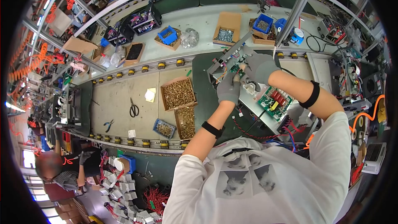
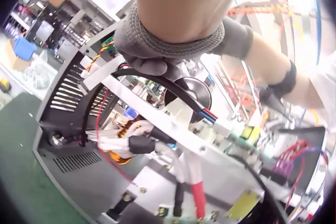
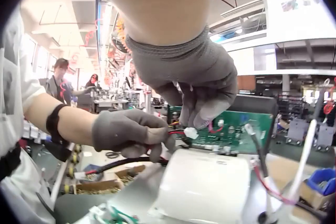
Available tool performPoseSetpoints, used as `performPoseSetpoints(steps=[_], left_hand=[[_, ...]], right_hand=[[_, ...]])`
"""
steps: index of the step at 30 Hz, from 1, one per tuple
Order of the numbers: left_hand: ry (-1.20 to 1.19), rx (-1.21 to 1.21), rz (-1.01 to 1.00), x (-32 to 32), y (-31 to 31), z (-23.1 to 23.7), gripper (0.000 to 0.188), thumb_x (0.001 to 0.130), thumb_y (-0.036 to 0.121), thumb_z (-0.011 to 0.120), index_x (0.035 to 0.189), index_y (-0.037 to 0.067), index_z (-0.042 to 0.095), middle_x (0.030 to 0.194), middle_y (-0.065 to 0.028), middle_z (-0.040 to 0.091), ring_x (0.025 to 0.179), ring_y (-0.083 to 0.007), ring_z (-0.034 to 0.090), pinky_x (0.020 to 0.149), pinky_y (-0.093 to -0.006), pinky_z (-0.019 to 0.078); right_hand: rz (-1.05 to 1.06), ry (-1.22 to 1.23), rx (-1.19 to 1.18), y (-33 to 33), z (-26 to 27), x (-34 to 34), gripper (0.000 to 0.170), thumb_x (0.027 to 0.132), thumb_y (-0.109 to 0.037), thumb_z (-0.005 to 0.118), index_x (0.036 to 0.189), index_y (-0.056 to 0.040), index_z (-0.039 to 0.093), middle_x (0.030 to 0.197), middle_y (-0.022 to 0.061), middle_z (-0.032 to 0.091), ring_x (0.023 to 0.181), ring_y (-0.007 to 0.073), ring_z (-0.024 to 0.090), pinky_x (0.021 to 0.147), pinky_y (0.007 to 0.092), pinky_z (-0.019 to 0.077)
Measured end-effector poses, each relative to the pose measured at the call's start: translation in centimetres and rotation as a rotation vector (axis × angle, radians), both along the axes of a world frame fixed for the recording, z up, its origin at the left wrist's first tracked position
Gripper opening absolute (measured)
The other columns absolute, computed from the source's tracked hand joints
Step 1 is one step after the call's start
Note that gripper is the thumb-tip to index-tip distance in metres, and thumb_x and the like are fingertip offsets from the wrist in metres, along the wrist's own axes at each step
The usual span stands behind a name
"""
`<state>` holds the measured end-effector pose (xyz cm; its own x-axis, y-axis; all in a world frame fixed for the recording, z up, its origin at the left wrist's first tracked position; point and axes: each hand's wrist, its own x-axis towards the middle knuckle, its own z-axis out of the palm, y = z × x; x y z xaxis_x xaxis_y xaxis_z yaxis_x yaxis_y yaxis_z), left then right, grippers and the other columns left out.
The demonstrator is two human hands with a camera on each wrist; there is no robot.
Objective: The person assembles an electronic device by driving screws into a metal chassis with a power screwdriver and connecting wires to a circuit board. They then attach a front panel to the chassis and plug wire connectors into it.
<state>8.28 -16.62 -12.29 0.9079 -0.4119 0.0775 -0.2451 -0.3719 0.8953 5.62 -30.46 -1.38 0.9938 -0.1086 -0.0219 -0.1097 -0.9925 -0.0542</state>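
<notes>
Both hands wear grey gloves and work close together over an opened electronic unit (image 2: 63,174). At an upright green circuit board (image 3: 231,129), the right hand (image 1: 261,67) pinches a small white connector (image 3: 191,133) with thumb and fingers pointing down. Just left of it, the left hand (image 1: 229,88) pinches thin wires (image 3: 177,131) leading to that connector; its fingertips are partly hidden. A black-sleeved cable (image 2: 168,85) passes beneath the left hand. In the right wrist view, a white cylinder (image 3: 205,187) sits below the hands. Another green board (image 1: 275,103) with red components lies nearer the body.
Boxes of brass-coloured fasteners (image 1: 178,93) and a blue tray (image 1: 164,128) stand left of the unit. Scissors (image 1: 134,108) and pliers (image 1: 108,125) lie farther left. Behind the roller rail (image 1: 161,65) are parts boxes (image 1: 226,35). Another person (image 1: 68,174) is at lower left.
</notes>
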Motion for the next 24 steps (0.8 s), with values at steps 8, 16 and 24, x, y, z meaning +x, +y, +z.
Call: performPoseSetpoints(steps=[8, 16, 24], left_hand=[[-0.077, -0.128, 0.056, -0.7, -0.5, -1.7, 0.024, 0.086, 0.026, 0.054, 0.102, 0.009, 0.059, 0.096, -0.0175, 0.060, 0.087, -0.0357, 0.059, 0.070, -0.0416, 0.0467], [-0.220, 0.198, 0.203, 0.7, 1.9, -2.1, 0.021, 0.084, 0.024, 0.056, 0.102, 0.014, 0.059, 0.096, -0.0112, 0.061, 0.085, -0.0335, 0.060, 0.071, -0.0400, 0.0475], [-0.044, 0.194, 0.270, 1.9, 2.0, -1.8, 0.023, 0.082, 0.030, 0.060, 0.093, 0.011, 0.062, 0.085, -0.0128, 0.064, 0.081, -0.0337, 0.061, 0.068, -0.0393, 0.0469]], right_hand=[[-0.270, 0.159, 0.999, -1.1, -2.9, 1.0, 0.032, 0.088, -0.032, 0.057, 0.097, -0.0024, 0.063, 0.077, 0.0074, 0.060, 0.066, 0.0137, 0.056, 0.060, 0.0289, 0.0454], [-0.426, 0.015, 1.193, -1.9, -5.3, 3.3, 0.042, 0.081, -0.030, 0.064, 0.116, -0.0088, 0.053, 0.080, 0.0067, 0.059, 0.061, 0.0152, 0.054, 0.055, 0.0294, 0.0449], [-0.524, 0.025, 0.406, -1.0, -3.2, 4.1, 0.045, 0.074, -0.037, 0.061, 0.110, -0.0109, 0.059, 0.102, 0.0138, 0.064, 0.097, 0.0295, 0.061, 0.081, 0.0389, 0.0471]])
